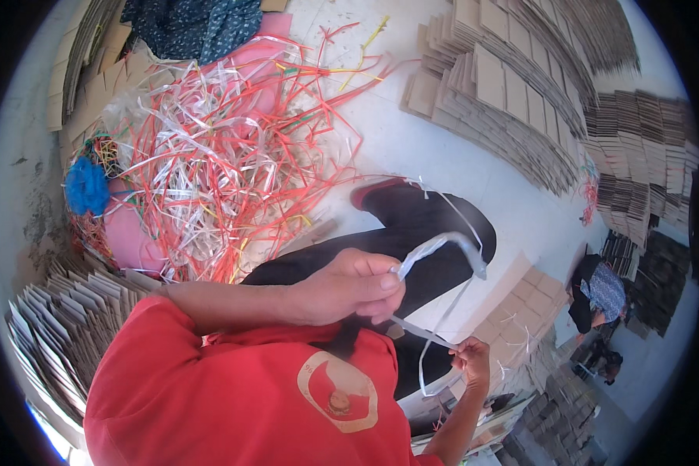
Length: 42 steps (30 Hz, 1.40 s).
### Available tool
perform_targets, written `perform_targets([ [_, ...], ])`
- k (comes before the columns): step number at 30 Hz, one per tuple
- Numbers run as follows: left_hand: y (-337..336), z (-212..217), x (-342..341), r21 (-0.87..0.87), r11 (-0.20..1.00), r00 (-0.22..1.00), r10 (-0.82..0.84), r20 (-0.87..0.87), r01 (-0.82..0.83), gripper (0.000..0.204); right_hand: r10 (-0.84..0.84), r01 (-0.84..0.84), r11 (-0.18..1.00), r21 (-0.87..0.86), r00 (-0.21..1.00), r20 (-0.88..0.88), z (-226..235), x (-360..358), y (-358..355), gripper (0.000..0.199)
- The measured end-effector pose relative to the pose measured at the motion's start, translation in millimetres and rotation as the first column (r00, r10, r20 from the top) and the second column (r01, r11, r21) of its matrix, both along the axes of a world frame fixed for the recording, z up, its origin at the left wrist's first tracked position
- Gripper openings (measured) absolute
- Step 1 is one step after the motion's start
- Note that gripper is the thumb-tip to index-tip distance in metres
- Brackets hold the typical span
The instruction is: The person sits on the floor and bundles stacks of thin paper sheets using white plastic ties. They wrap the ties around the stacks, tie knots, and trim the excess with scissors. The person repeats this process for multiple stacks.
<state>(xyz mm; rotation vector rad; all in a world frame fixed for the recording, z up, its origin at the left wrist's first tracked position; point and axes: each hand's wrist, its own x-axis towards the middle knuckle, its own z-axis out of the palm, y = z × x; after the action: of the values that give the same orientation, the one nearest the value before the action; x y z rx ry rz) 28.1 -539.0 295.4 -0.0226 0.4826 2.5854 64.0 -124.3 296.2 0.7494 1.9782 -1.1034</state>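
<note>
My left hand is closed in a pinch on a whitish plastic strip in front of my chest. One end of it curls up and over from the fist toward my dark trouser leg. To the right and lower, my right hand pinches the same strip. Between the two hands the strip runs nearly straight. A thin loop of it hangs about the right hand and rises past my knee.
A tangled heap of red, white and yellow strips covers a pink sheet. Flat cardboard stacks stand at left and far right. A blue bundle lies by the wall. Another person is at the right.
</note>
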Motion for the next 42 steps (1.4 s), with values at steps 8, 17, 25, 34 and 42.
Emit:
perform_targets([
  [8, 11.8, 2.6, -3.1, -0.486, 0.873, 0.862, -0.222, -0.456, -0.032, 0.024, 0.217, -0.364, 0.845, -0.391, 0.903, -0.37, 87.9, -49.4, -149.9, 0.049],
  [17, -34.4, -71.4, -35.8, -0.648, 0.644, 0.746, -0.176, -0.643, -0.407, 0.022, -0.6, 0.176, 0.662, -0.729, 0.708, -0.373, 56.5, -97.3, -207.6, 0.033],
  [25, -86.4, -363.4, 77.2, -0.969, -0.034, 0.697, -0.689, 0.199, 0.244, 0.057, -0.249, -0.123, 0.901, -0.416, 0.64, -0.727, -12.1, -103.7, -219.1, 0.044],
  [34, -225.2, -462.9, 103.7, -0.744, -0.656, 0.887, -0.261, 0.381, 0.126, 0.052, -0.359, 0.037, 0.875, -0.483, 0.719, -0.595, -15.0, -101.2, -216.3, 0.058],
  [42, -427.4, -358.7, 16.9, -0.412, -0.91, 0.998, 0.037, 0.049, 0.054, 0.043, -0.337, -0.029, 0.896, -0.444, 0.608, -0.719, -18.7, -104.2, -223.6, 0.045],
])
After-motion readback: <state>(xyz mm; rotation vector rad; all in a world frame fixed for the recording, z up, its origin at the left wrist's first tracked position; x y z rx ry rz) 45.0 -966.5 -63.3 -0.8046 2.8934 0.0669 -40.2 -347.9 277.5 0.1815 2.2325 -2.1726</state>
